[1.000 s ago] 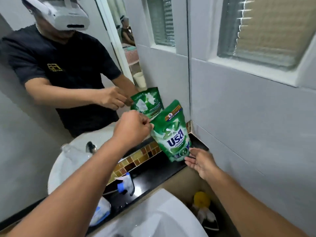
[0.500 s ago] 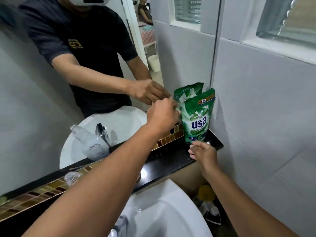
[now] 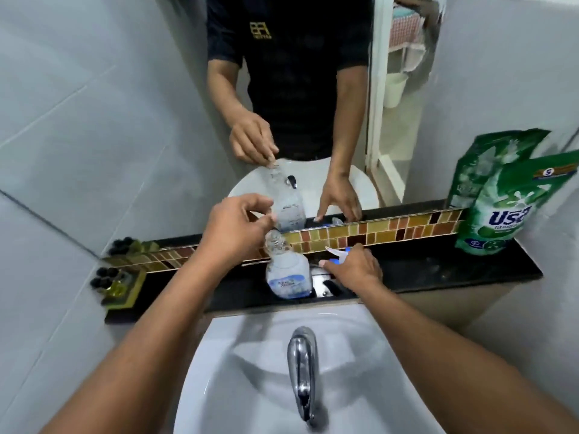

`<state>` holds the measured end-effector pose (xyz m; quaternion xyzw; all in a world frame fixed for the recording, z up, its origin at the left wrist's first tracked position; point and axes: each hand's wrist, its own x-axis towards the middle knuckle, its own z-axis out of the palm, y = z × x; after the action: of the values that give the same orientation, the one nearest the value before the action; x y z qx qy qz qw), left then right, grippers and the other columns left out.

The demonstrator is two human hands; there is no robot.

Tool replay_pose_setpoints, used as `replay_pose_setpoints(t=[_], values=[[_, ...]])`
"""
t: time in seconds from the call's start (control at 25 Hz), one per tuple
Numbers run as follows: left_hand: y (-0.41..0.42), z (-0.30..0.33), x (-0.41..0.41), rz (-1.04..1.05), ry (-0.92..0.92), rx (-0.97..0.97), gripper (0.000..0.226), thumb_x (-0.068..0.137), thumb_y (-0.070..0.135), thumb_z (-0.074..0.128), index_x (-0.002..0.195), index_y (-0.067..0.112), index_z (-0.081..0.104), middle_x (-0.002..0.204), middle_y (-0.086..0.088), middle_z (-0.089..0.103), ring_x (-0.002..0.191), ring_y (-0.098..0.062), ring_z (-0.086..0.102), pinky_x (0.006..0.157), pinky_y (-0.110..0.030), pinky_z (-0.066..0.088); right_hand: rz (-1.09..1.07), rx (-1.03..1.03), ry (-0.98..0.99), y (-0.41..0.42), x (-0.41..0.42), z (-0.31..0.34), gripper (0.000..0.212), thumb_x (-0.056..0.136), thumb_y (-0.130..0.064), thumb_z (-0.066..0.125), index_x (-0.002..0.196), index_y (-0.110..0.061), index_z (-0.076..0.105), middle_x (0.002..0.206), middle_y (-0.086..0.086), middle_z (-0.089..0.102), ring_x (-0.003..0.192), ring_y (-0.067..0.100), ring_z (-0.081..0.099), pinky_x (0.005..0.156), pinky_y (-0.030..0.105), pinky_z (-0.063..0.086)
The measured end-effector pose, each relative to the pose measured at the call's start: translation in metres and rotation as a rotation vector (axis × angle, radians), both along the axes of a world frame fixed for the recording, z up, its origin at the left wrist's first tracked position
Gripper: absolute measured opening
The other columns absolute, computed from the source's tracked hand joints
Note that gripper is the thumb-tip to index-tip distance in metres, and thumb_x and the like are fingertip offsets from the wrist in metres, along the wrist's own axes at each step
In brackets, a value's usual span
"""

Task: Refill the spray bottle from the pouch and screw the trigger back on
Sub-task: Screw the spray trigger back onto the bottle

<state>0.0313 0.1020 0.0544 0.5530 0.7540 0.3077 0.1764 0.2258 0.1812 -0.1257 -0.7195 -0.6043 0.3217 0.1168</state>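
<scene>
Far left of the black ledge [image 3: 438,274]: a small gold-coloured holder [image 3: 120,285] with dark round pieces, pushed into the corner; detail is blurred. The ledge runs below the mirror [image 3: 125,89], backed by a strip of brown and amber mosaic tile [image 3: 391,228].

Left hand [image 3: 233,228]: raised above the ledge, fingers [image 3: 266,219] pinched together at the open neck of the clear spray bottle [image 3: 286,277]. Contact with the neck appears likely; motion blur prevents a firm reading of the grip. The bottle stands upright on the ledge behind the sink, label facing the camera, trigger off.

Right hand [image 3: 354,267]: just right of the bottle, palm down on the ledge, fingers spread loosely over the white-and-blue trigger head [image 3: 336,253], which lies on the ledge. Whether the fingers have closed on it cannot be told.

Below: white basin [image 3: 376,355] with chrome tap [image 3: 302,371] at centre.

Far right: green refill pouch [image 3: 504,214] standing upright on the ledge end, leaning against the mirror, well apart from both hands.
</scene>
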Motion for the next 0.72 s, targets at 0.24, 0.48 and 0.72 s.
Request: replay_pose_setpoints(t=[0.24,0.48,0.72], values=[[-0.045,-0.052,-0.035,0.028,-0.101,-0.110,0.039,0.095,0.019,0.081,0.133,0.015,0.077,0.112,0.005,0.080,0.105,-0.014,0.075,0.105,-0.030,0.056,-0.282,-0.149,0.142,0.009,-0.017,-0.015,0.086,0.061,-0.053,0.087,0.129,-0.006,0.062,0.128,0.015,0.061,0.110,0.033,0.063,0.089,0.040,0.055],[-0.049,-0.093,-0.036,0.013,-0.166,-0.162,0.050,0.093,0.025,0.082,0.141,0.016,0.071,0.123,0.006,0.077,0.090,-0.015,0.068,0.100,-0.036,0.060,-0.548,0.002,0.652,-0.018,0.012,0.011,0.053,0.065,-0.032,0.084,0.107,-0.002,0.072,0.073,0.003,0.060,0.058,0.017,0.052,0.052,0.028,0.039],[-0.036,-0.102,-0.034,-0.097,-0.220,-0.198,0.068,0.079,0.025,0.094,0.142,0.022,0.070,0.140,0.003,0.073,0.125,-0.020,0.068,0.111,-0.043,0.056,-0.493,0.542,0.734,-0.063,0.070,0.116,0.059,0.066,-0.045,0.088,0.114,-0.023,0.062,0.108,0.010,0.073,0.080,0.017,0.063,0.071,0.036,0.053]])
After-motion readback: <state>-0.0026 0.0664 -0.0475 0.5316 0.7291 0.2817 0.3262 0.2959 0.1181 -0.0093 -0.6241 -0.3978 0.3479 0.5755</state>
